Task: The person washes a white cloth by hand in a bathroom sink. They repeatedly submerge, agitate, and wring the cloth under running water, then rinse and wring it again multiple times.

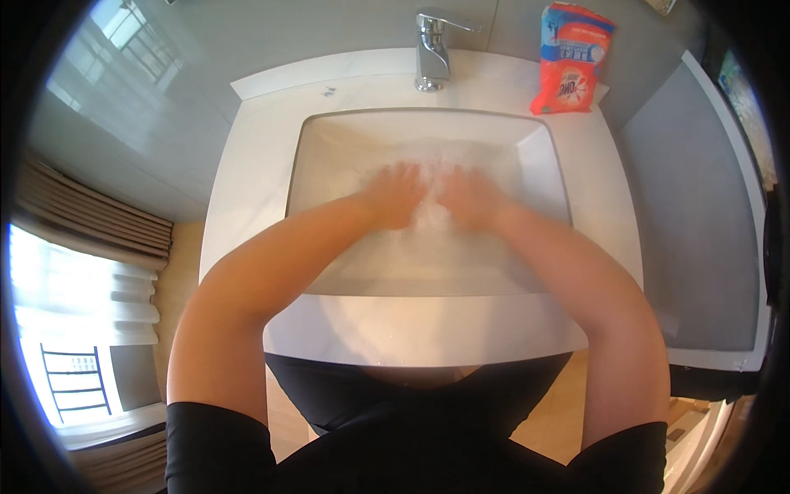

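Black shirt (pixel 411 445) is showing below our hands (pixel 397 196), nearly meeting in sink (pixel 539 156); grip too blurred to tell.

Daylight pours in at your left through a window (pixel 74 379) with dark bars, beyond the left edge of the white, gray-marked counter (pixel 247 181) before you. A sheer white curtain (pixel 90 300) hangs there, beside a pleated brown drape (pixel 90 218). Smooth gray wall (pixel 329 33) rises behind the counter's back edge; past its back left corner, the glossy surface carries bright, barred reflections. Off the right edge, a gray panel (pixel 691 206) stands in a pale frame. Tan floor (pixel 559 412) shows below the front edge.
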`<state>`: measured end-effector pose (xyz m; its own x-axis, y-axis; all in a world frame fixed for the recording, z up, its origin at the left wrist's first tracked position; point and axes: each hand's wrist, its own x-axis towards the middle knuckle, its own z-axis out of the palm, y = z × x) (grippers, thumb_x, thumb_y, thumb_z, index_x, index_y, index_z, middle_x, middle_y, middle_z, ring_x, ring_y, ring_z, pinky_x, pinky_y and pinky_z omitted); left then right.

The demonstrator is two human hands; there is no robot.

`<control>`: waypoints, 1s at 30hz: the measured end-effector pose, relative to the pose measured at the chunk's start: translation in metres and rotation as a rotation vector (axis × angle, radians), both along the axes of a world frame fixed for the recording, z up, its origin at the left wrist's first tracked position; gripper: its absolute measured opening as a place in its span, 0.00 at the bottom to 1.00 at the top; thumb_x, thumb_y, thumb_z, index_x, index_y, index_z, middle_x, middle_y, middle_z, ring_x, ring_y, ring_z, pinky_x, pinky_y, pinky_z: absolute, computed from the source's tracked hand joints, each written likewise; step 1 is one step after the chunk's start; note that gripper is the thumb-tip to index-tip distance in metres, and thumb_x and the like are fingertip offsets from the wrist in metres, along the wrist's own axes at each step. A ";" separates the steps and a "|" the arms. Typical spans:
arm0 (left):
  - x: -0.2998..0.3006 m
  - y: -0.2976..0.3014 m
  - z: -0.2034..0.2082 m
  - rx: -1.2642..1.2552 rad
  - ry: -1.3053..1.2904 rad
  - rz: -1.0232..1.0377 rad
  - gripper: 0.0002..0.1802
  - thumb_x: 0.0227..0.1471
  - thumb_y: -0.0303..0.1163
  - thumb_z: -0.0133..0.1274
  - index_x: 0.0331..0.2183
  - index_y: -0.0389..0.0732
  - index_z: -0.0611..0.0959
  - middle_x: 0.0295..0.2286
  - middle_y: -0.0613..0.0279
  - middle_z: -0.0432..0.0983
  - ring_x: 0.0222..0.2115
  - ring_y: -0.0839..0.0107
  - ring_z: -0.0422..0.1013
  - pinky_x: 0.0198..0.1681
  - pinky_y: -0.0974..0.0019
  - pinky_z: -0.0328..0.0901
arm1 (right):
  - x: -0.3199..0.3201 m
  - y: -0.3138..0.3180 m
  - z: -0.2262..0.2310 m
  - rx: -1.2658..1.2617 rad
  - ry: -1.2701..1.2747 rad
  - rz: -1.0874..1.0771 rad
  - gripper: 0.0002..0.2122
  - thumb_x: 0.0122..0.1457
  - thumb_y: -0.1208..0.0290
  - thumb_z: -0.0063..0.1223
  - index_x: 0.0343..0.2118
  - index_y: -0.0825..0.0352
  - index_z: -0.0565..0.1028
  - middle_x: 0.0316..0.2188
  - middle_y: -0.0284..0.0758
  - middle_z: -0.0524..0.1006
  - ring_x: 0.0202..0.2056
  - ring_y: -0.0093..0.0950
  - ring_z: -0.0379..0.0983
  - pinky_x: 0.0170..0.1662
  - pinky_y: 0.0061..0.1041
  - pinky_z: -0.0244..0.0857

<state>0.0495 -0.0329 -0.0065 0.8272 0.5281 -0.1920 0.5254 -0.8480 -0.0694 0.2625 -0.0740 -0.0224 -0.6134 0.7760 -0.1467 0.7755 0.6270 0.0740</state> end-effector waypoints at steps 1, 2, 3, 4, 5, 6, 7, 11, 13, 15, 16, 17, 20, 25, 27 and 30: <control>0.002 0.008 -0.003 0.020 0.034 0.007 0.29 0.46 0.39 0.60 0.50 0.38 0.75 0.57 0.44 0.61 0.59 0.44 0.56 0.54 0.47 0.61 | -0.002 0.007 0.000 0.064 0.027 0.017 0.14 0.56 0.67 0.52 0.44 0.61 0.80 0.59 0.43 0.67 0.61 0.40 0.60 0.59 0.43 0.59; 0.000 0.018 -0.013 0.102 0.005 -0.051 0.26 0.48 0.39 0.58 0.49 0.39 0.76 0.56 0.45 0.63 0.58 0.45 0.57 0.53 0.47 0.62 | -0.004 0.015 0.000 0.028 -0.060 0.010 0.12 0.55 0.67 0.52 0.40 0.61 0.81 0.55 0.42 0.71 0.59 0.40 0.63 0.55 0.42 0.62; -0.003 0.027 -0.026 0.183 -0.023 -0.108 0.23 0.49 0.38 0.57 0.47 0.40 0.77 0.55 0.45 0.64 0.58 0.46 0.59 0.53 0.48 0.63 | -0.007 0.024 0.000 -0.007 -0.147 0.005 0.10 0.54 0.67 0.53 0.36 0.62 0.81 0.50 0.41 0.74 0.57 0.39 0.66 0.51 0.42 0.66; -0.002 0.033 -0.029 0.263 -0.055 -0.169 0.20 0.51 0.37 0.55 0.46 0.41 0.78 0.54 0.46 0.66 0.57 0.48 0.60 0.52 0.49 0.64 | -0.008 0.031 -0.001 -0.043 -0.237 -0.005 0.08 0.53 0.68 0.54 0.33 0.62 0.82 0.46 0.40 0.78 0.55 0.39 0.69 0.47 0.41 0.69; 0.000 0.040 -0.032 0.243 -0.075 -0.175 0.19 0.52 0.36 0.54 0.46 0.42 0.78 0.52 0.48 0.67 0.56 0.50 0.62 0.50 0.50 0.65 | -0.005 0.040 -0.009 -0.070 -0.213 -0.012 0.08 0.52 0.68 0.54 0.31 0.63 0.82 0.43 0.40 0.79 0.53 0.39 0.70 0.44 0.41 0.70; 0.003 0.047 -0.035 0.222 -0.094 -0.180 0.18 0.53 0.35 0.52 0.46 0.43 0.78 0.51 0.49 0.69 0.55 0.53 0.63 0.49 0.52 0.67 | 0.001 0.049 -0.018 -0.098 -0.189 -0.019 0.07 0.51 0.68 0.55 0.29 0.63 0.82 0.40 0.39 0.80 0.51 0.39 0.72 0.41 0.41 0.71; 0.007 0.051 -0.035 0.196 -0.113 -0.186 0.17 0.54 0.34 0.51 0.46 0.44 0.78 0.49 0.50 0.70 0.54 0.55 0.65 0.47 0.53 0.68 | 0.007 0.057 -0.029 -0.131 -0.164 -0.027 0.07 0.50 0.68 0.55 0.27 0.64 0.81 0.37 0.39 0.81 0.49 0.39 0.73 0.38 0.41 0.71; 0.009 0.062 -0.037 0.057 -0.180 -0.186 0.14 0.56 0.35 0.46 0.45 0.46 0.77 0.45 0.57 0.73 0.51 0.62 0.69 0.44 0.59 0.71 | 0.018 0.067 -0.057 -0.212 0.060 -0.197 0.12 0.54 0.69 0.51 0.40 0.65 0.79 0.47 0.44 0.77 0.52 0.37 0.71 0.48 0.41 0.68; 0.008 0.071 -0.055 0.134 -0.273 -0.240 0.14 0.57 0.35 0.46 0.44 0.47 0.78 0.43 0.60 0.74 0.48 0.63 0.71 0.43 0.61 0.70 | 0.030 0.062 -0.078 -0.114 0.292 -0.357 0.16 0.57 0.71 0.47 0.48 0.65 0.75 0.52 0.45 0.74 0.55 0.37 0.69 0.54 0.41 0.65; -0.006 0.070 -0.052 0.249 -0.221 -0.319 0.15 0.58 0.35 0.44 0.46 0.46 0.76 0.44 0.58 0.74 0.45 0.59 0.73 0.43 0.58 0.71 | 0.021 0.058 -0.050 -0.082 0.038 -0.234 0.19 0.60 0.71 0.43 0.55 0.64 0.71 0.56 0.44 0.70 0.58 0.37 0.66 0.58 0.40 0.61; -0.013 0.070 -0.047 0.313 -0.196 -0.363 0.15 0.59 0.34 0.44 0.47 0.45 0.75 0.45 0.57 0.74 0.43 0.56 0.74 0.43 0.57 0.71 | 0.016 0.054 -0.030 -0.069 -0.214 -0.110 0.21 0.61 0.72 0.41 0.58 0.63 0.68 0.58 0.44 0.68 0.59 0.36 0.65 0.60 0.39 0.58; -0.026 0.070 -0.053 0.262 -0.236 -0.270 0.16 0.58 0.32 0.44 0.48 0.44 0.75 0.46 0.56 0.73 0.43 0.56 0.74 0.43 0.57 0.71 | 0.019 0.050 -0.023 -0.042 -0.110 -0.047 0.20 0.62 0.72 0.41 0.58 0.62 0.68 0.59 0.43 0.68 0.60 0.37 0.64 0.61 0.39 0.58; -0.049 0.059 -0.051 0.089 -0.210 -0.076 0.19 0.55 0.28 0.45 0.49 0.41 0.75 0.47 0.53 0.74 0.42 0.54 0.74 0.43 0.55 0.70 | 0.033 0.030 -0.010 -0.021 0.104 -0.010 0.20 0.63 0.72 0.40 0.59 0.61 0.68 0.60 0.40 0.67 0.60 0.40 0.63 0.61 0.38 0.57; -0.059 0.022 -0.004 -0.230 0.339 0.044 0.17 0.43 0.25 0.53 0.40 0.36 0.82 0.38 0.45 0.79 0.37 0.50 0.76 0.40 0.51 0.69 | 0.029 0.007 -0.007 -0.237 -0.210 -0.193 0.27 0.57 0.74 0.50 0.62 0.62 0.63 0.62 0.39 0.63 0.60 0.41 0.62 0.63 0.40 0.56; -0.068 0.010 -0.004 -0.331 0.267 0.072 0.18 0.41 0.25 0.54 0.39 0.36 0.83 0.36 0.44 0.79 0.35 0.50 0.75 0.38 0.53 0.69 | 0.026 -0.013 0.005 -0.276 -0.222 -0.139 0.30 0.53 0.73 0.53 0.62 0.63 0.62 0.63 0.42 0.62 0.61 0.42 0.61 0.63 0.40 0.55; -0.078 -0.002 -0.013 -0.473 0.151 0.100 0.18 0.39 0.26 0.55 0.38 0.35 0.83 0.32 0.43 0.79 0.31 0.50 0.75 0.35 0.55 0.68 | 0.024 -0.039 0.015 -0.388 -0.084 -0.175 0.31 0.50 0.71 0.54 0.61 0.68 0.63 0.62 0.46 0.63 0.62 0.41 0.60 0.64 0.39 0.55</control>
